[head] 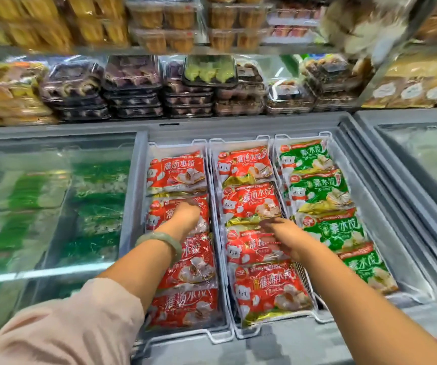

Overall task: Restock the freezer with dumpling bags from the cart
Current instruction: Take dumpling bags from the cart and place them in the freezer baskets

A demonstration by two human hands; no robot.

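Pressing down in the open freezer [241, 130], both hands work on red dumpling bags. The left hand [185, 214] lies flat, fingers together, on the second red bag [159, 214] of the left basket; nothing is pinched there. The right hand [282, 238] curls over the third red bag [249, 248] of the middle basket, but whether its fingers have closed on the film I cannot tell. From the right hand, that bag runs toward nine o'clock, its long axis lying crosswise, nine to three, across a column that runs twelve to six. The left hand sits at about ten o'clock from the right, one basket over. Green bags [328, 201] fill the third basket at three o'clock. No cart is in view.
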